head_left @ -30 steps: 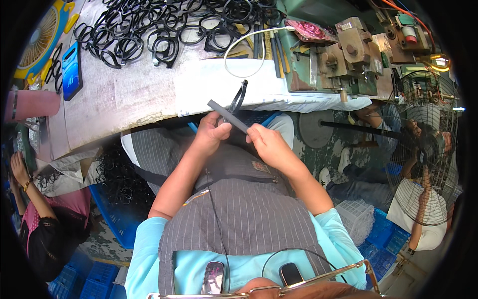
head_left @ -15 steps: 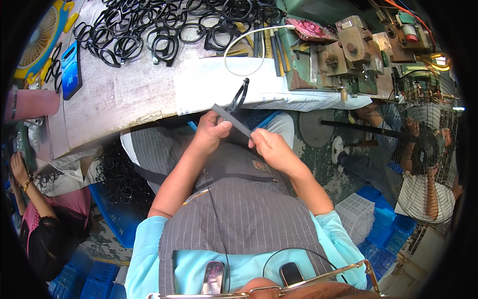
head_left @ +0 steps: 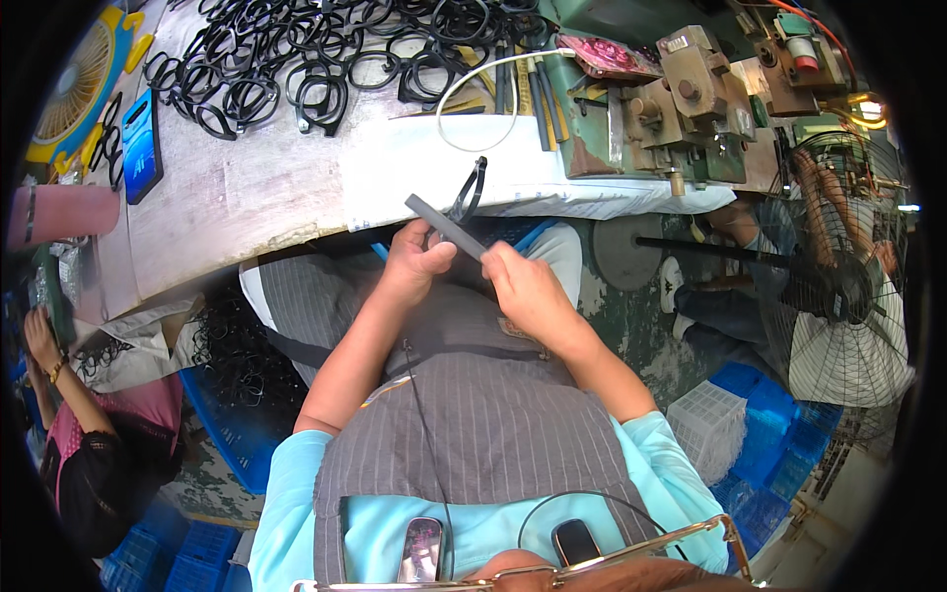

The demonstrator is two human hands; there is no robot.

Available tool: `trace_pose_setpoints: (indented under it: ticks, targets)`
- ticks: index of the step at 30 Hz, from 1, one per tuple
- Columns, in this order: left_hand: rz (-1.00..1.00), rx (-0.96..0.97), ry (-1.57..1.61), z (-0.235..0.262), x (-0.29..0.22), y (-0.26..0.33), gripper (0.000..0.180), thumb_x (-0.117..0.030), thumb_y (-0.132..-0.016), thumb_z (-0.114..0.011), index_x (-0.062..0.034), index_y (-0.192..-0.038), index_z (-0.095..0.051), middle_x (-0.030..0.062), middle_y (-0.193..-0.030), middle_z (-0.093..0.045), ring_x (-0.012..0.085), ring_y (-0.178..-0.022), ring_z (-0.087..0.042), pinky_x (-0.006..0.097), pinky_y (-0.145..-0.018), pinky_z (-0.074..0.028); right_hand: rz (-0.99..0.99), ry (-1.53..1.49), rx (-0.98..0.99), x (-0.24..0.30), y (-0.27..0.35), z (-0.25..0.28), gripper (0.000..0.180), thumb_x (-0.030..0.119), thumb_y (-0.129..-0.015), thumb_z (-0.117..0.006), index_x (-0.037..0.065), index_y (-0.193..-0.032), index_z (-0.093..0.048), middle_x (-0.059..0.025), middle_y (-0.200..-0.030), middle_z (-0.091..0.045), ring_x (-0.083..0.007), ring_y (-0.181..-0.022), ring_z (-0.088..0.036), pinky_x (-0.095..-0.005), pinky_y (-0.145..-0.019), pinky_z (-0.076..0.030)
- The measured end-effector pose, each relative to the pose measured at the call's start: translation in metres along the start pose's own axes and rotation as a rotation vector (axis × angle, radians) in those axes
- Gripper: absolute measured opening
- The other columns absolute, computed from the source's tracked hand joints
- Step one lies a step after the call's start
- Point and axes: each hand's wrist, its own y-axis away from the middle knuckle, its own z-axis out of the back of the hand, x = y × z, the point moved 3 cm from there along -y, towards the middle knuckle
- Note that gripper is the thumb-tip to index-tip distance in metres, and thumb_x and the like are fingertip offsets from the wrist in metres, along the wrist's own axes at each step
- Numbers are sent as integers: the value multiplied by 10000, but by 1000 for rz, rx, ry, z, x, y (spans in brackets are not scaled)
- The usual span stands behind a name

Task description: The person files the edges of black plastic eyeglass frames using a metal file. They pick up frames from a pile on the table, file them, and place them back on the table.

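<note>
My left hand [head_left: 415,264] grips a black eyeglass frame [head_left: 474,187], part of which sticks up beyond the fingers toward the bench edge. My right hand [head_left: 533,294] is closed round the near end of a flat grey file [head_left: 444,225]. The file slants up and left, lying across the frame by my left thumb; the exact contact is hidden. Both hands are above my lap, just off the table edge. On the table a white sheet [head_left: 395,163] lies beyond them. A heap of black eyeglass frames [head_left: 326,94] covers the far side.
Several files [head_left: 541,104] and a white cable [head_left: 441,111] lie before a green metal machine [head_left: 681,109] at right. A blue phone [head_left: 143,148] and a yellow-blue fan [head_left: 74,84] stand left. A co-worker's arm [head_left: 74,385] shows at far left. A caged fan [head_left: 843,276] stands right.
My right hand has moved a little up and left, pushing the file further across the frame. My left hand stays nearly in place, still holding the frame.
</note>
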Motion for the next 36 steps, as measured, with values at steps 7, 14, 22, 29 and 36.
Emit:
trace_pose_setpoints:
  ticks: [7,14,22,29,36]
  targets:
    - [-6,50,45,0,3,-1,535,-289,-810,-748,8,-1193,-523,-42,-729,-435,39,-590,-349,177,-490,-287,45,173,-73,2,-9,-2,244,253,-963,-479,36,-851,-481,-228,-607,-576,-435,-588,-580,-525,-513,-433]
    - [11,-2,31,-5,-2,2,487,-258,-818,-737,9,-1171,-532,-43,-741,-423,36,-578,-337,170,-486,-287,55,153,-108,8,6,-3,239,251,-957,-494,41,-843,-481,-218,-592,-577,-425,-563,-582,-518,-491,-438]
    - [9,-25,27,-3,-2,0,412,-168,-797,-732,-22,-1137,-553,-47,-736,-444,42,-570,-342,190,-488,-281,86,240,-151,7,-11,1,256,266,-959,-490,43,-833,-479,-209,-596,-584,-423,-561,-583,-521,-502,-447]
    - [19,-24,-5,-2,2,1,374,-156,-844,-682,-7,-1154,-537,-30,-744,-442,40,-558,-337,183,-481,-286,87,257,-156,9,13,-3,201,219,-940,-527,51,-843,-472,-188,-611,-595,-405,-557,-590,-498,-490,-455]
    - [27,-45,61,-6,1,1,512,-154,-788,-748,-22,-1236,-539,-62,-714,-406,39,-571,-333,195,-484,-271,102,279,-189,7,-6,-2,214,221,-942,-523,43,-837,-467,-178,-636,-607,-396,-567,-595,-489,-487,-458]
